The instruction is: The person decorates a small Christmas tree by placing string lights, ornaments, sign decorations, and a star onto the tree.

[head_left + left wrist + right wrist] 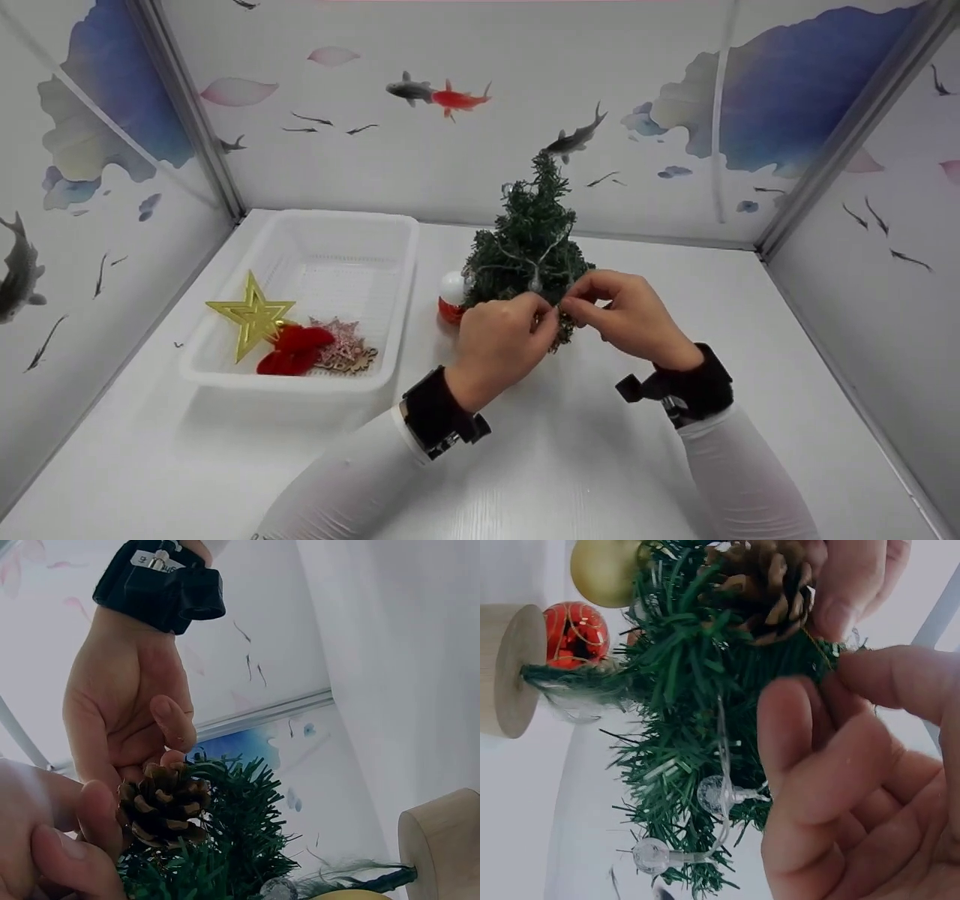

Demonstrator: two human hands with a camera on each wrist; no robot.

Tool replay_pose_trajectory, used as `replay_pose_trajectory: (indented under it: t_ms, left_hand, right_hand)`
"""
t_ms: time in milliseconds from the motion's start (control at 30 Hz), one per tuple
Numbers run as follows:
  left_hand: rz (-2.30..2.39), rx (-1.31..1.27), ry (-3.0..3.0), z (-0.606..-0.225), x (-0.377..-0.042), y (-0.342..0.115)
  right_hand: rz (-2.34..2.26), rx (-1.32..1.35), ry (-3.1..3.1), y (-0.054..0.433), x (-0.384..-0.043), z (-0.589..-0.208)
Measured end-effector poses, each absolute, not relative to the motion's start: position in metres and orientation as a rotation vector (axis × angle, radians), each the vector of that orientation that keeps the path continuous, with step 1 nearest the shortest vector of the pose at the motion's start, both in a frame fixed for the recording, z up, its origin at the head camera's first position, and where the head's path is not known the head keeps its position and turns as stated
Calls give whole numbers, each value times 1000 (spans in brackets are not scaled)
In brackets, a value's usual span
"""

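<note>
Just beside both grips, a pinecone (166,808); right hand (636,319) pinched on thread (819,648), left hand (496,346) unclear

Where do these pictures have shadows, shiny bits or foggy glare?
In the head view, a soft grey shadow falls on the smooth white table below the white rectangular plastic basket; in the right wrist view, reflections gleam on the shiny round red ornament; in the left wrist view, pale haze seems to wash over part of the bare left hand.
</note>
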State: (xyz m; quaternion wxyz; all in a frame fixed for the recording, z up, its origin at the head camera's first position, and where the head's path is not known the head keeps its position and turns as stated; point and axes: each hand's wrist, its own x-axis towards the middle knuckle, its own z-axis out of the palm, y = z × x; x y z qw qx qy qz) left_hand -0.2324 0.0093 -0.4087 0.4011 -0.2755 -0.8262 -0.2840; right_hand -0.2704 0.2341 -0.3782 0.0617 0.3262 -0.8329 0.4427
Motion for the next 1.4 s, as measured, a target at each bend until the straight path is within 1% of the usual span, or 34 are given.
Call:
replay_pose_trajectory:
  t_ms: [167, 467, 700, 967, 1167, 1267, 1400]
  left_hand:
    - [-712, -660, -2086, -411, -235, 9]
    - [-789, -644, -2055, -416, -238, 12]
    - [-804, -615, -2084, -415, -239, 14]
    - [-946, -610, -2198, -411, -237, 10]
    - [-1046, -589, -2271, -410, -237, 9]
    - [-1100, -588, -2307, -410, -237, 7]
    - [-1104, -590, -2359, -408, -237, 4]
  right_hand:
    - [1322, 923, -2447, 227, -271, -382]
    - [1311, 966, -2285, 223, -272, -386]
    - [1460, 794, -2389, 222, -273, -384]
    - [1737, 734, -2467, 225, -274, -381]
    - [1837, 697, -2529, 226, -272, -378]
    - [1814, 701, -2568, 228, -271, -378]
    - [1639, 729, -2638, 229, -270, -377]
